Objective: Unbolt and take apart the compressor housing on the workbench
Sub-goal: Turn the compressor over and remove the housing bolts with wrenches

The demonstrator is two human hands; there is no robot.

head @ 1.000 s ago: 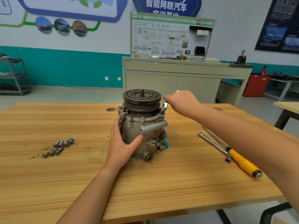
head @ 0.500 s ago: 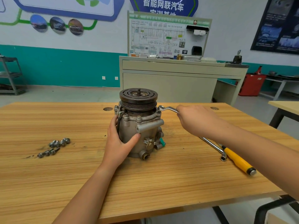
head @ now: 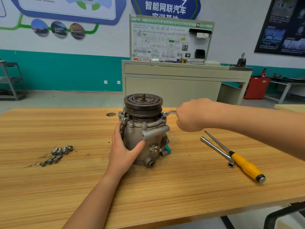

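R grip (head: 193, 115) fisted on wrench (head: 170, 111), its ring on a top bolt (head: 164, 114); L grip (head: 123, 147) wraps compressor (head: 148, 134), upright on bench (head: 49, 187) centre. Risk: ring slips off bolt, or compressor tips if L grip slackens.

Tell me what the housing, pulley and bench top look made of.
Housing: likely cast aluminium, dull matte grey with moulded bosses. Pulley: probably steel or iron, dark with brownish tinge on its face. Bench top: striped wood grain, possibly laminate rather than solid wood.
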